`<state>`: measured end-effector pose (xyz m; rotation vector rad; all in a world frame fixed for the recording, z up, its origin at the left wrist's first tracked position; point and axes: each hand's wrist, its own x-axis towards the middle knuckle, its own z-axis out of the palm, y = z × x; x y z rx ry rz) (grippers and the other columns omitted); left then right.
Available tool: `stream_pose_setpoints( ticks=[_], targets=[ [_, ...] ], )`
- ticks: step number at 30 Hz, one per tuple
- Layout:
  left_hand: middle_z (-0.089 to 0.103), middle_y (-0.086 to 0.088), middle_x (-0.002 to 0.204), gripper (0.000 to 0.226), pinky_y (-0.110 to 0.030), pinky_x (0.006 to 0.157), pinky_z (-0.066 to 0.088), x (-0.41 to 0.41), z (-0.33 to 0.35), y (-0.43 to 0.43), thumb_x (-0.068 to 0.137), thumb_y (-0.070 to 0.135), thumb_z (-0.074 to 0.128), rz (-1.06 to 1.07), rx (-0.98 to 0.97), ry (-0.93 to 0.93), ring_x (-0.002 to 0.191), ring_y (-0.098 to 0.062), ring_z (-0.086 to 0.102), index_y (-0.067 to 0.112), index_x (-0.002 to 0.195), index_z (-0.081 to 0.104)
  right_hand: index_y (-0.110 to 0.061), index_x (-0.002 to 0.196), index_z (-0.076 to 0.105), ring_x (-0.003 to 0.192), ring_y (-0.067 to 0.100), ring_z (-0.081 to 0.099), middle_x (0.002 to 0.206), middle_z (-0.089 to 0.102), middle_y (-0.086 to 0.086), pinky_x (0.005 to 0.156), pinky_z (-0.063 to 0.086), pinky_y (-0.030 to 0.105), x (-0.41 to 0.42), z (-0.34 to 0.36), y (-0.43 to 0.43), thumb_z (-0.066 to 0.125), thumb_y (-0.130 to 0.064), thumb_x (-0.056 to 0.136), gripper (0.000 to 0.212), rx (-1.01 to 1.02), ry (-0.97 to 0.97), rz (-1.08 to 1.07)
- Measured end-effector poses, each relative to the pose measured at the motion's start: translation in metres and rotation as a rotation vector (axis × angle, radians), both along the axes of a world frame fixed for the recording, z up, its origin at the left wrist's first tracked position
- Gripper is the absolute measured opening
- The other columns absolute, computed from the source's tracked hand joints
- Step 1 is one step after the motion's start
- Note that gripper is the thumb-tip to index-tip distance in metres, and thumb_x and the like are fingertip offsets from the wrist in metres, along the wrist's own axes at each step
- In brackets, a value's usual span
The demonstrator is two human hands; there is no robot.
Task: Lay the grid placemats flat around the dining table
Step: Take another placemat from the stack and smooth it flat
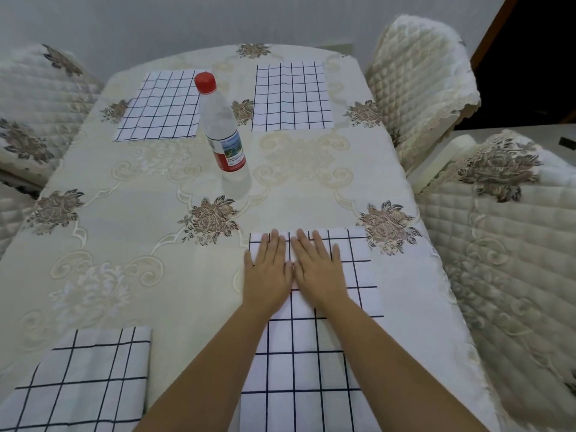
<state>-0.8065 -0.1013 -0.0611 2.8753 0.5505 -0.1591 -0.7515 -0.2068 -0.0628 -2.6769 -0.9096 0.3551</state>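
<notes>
Though flat, white placemat point(314, 372), dark grid.

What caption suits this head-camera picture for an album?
Left hand and right hand press flat on the near-right grid placemat; three other placemats and a water bottle share the tablecloth.

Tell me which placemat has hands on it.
The near right placemat: the left hand and right hand press flat on its far end. No hand touches the near left placemat, far left placemat or far right placemat.
</notes>
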Motion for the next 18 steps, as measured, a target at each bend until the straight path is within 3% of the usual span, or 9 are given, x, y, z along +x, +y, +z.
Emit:
stream_pose_setpoints(
  ticks=[1, 4, 7, 11, 13, 16, 18],
  targets=[
    [0.018, -0.003, 0.154, 0.067, -0.053, 0.109, 0.022, -0.002, 0.0, 0.006, 0.087, 0.04, 0.008, 0.02, -0.009, 0.009, 0.142, -0.022, 0.02, 0.013, 0.145, 0.026, -0.026, 0.148, 0.008, 0.145, 0.019, -0.006, 0.157, -0.001, -0.009, 0.114, -0.004, 0.047, 0.006, -0.001, -0.007, -0.007, -0.046, 0.082, 0.071, -0.003, -0.03, -0.01],
    [-0.001, 0.003, 0.155, 0.076, -0.051, 0.112, 0.011, -0.007, -0.006, 0.031, 0.08, 0.047, -0.005, 0.059, -0.005, -0.001, 0.144, -0.016, 0.001, 0.016, 0.148, 0.008, -0.028, 0.148, -0.002, 0.144, 0.017, -0.011, 0.155, -0.012, -0.012, 0.114, -0.004, 0.047, 0.029, -0.004, -0.033, -0.012, -0.05, 0.077, 0.075, -0.085, -0.078, -0.122],
    [0.0, 0.004, 0.155, 0.076, -0.052, 0.112, 0.009, -0.018, -0.006, 0.047, 0.079, 0.047, -0.005, 0.108, 0.006, -0.038, 0.144, -0.015, 0.001, 0.017, 0.148, 0.008, -0.026, 0.149, 0.002, 0.145, 0.018, -0.006, 0.156, -0.007, -0.01, 0.114, 0.001, 0.048, 0.045, -0.003, -0.061, -0.011, -0.05, 0.077, 0.077, -0.115, -0.087, -0.247],
    [-0.001, 0.005, 0.156, 0.068, -0.051, 0.113, 0.005, -0.022, -0.001, 0.053, 0.086, 0.042, -0.004, 0.145, -0.025, -0.011, 0.144, -0.012, -0.002, 0.02, 0.148, 0.007, -0.025, 0.148, 0.011, 0.145, 0.017, 0.001, 0.157, 0.004, -0.01, 0.114, 0.003, 0.043, 0.053, 0.0, -0.082, 0.008, -0.04, 0.09, 0.061, -0.059, -0.075, -0.346],
    [-0.005, 0.002, 0.157, 0.055, -0.051, 0.113, 0.003, -0.021, 0.002, 0.051, 0.097, 0.034, 0.008, 0.194, -0.055, 0.019, 0.144, -0.012, -0.005, 0.016, 0.148, 0.003, -0.024, 0.147, 0.018, 0.144, 0.014, 0.003, 0.156, 0.01, -0.009, 0.115, 0.001, 0.041, 0.056, 0.005, -0.083, 0.02, -0.03, 0.098, 0.05, 0.044, -0.002, -0.416],
    [0.013, -0.018, 0.154, 0.062, -0.061, 0.106, 0.019, -0.017, 0.016, 0.034, 0.093, 0.034, 0.015, 0.271, -0.087, -0.052, 0.143, -0.029, 0.012, -0.001, 0.144, 0.022, -0.013, 0.142, 0.033, 0.143, 0.02, 0.013, 0.154, 0.024, 0.002, 0.115, 0.006, 0.046, 0.056, 0.012, -0.071, 0.035, -0.015, 0.095, 0.047, 0.22, 0.089, -0.58],
    [0.04, -0.024, 0.141, 0.06, -0.063, 0.091, 0.039, -0.009, 0.02, 0.01, 0.085, 0.028, 0.023, 0.129, -0.044, -0.027, 0.131, -0.037, 0.039, -0.006, 0.13, 0.047, -0.007, 0.137, 0.039, 0.14, 0.028, 0.022, 0.151, 0.029, 0.011, 0.111, 0.017, 0.052, 0.043, 0.017, -0.051, 0.039, -0.012, 0.091, 0.047, 0.151, -0.06, -0.465]
  ],
)
